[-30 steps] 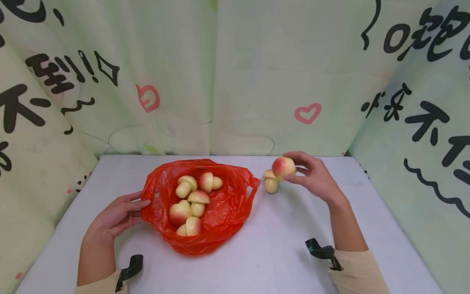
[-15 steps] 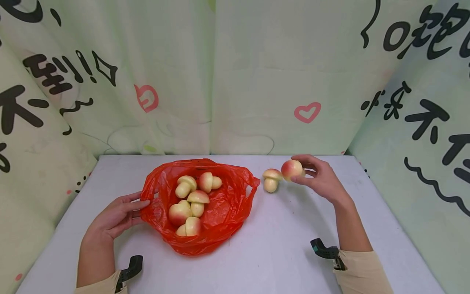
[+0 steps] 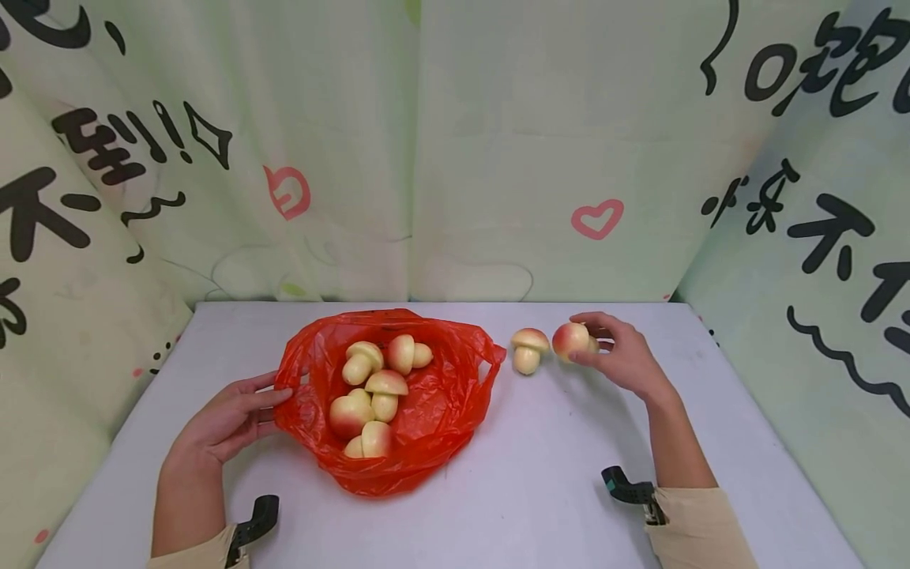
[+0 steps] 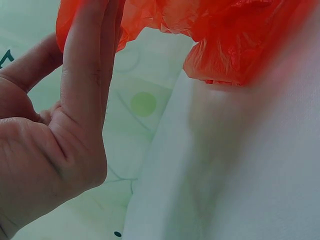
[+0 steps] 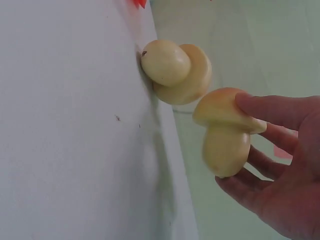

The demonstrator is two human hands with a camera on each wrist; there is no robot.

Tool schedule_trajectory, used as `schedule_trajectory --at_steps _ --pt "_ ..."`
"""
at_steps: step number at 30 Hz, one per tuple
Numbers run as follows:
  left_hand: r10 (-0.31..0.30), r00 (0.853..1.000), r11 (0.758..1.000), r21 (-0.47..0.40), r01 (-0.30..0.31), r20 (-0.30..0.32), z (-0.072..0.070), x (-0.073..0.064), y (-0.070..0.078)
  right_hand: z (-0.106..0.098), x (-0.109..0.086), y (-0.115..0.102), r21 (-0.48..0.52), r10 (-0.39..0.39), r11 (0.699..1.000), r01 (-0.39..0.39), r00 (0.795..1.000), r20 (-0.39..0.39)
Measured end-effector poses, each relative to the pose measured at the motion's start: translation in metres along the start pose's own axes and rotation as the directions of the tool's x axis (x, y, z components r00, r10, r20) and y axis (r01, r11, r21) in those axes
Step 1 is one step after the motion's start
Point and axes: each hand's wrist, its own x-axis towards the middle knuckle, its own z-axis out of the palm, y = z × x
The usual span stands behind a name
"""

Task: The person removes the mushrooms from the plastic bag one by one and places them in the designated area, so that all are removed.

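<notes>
A red plastic bag (image 3: 448, 395) lies spread with its mouth upward, left of the table's middle. Its left rim is pinched by my left hand (image 3: 231, 415), thumb on the near side and fingers behind; the left wrist view shows those fingers (image 4: 82, 75) fairly straight against the plastic. Inside the bag are several toy mushrooms (image 3: 386, 383), cream with pinkish caps. My right hand (image 3: 618, 356) holds another toy mushroom (image 3: 571, 341) by its cap, between thumb and fingers, stem visible in the right wrist view. Just left of it, a second loose mushroom (image 3: 528, 352) rests on the table.
The white table (image 3: 540, 490) ends at a pale green curtain (image 3: 483, 158) with black lettering and hearts, which encloses the back and both sides. Black wrist mounts (image 3: 626, 486) sit on both beige sleeves.
My right hand has moved right and lower with the mushroom, which no longer overlaps the loose one in the head view. The left hand and the bag stay in place.
</notes>
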Motion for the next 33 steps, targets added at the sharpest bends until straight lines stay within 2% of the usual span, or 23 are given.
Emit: schedule_trajectory --at_steps 16,33 --pt "0.004 1.000 1.000 0.019 -0.004 -0.014 0.002 0.000 0.000 0.008 0.004 0.014 -0.040 0.059 0.998 -0.058 0.998 0.021" --pt "0.007 1.000 0.999 0.040 -0.006 -0.019 0.001 0.002 -0.001 0.016 0.009 0.022 -0.060 0.047 0.997 -0.046 0.999 0.027"
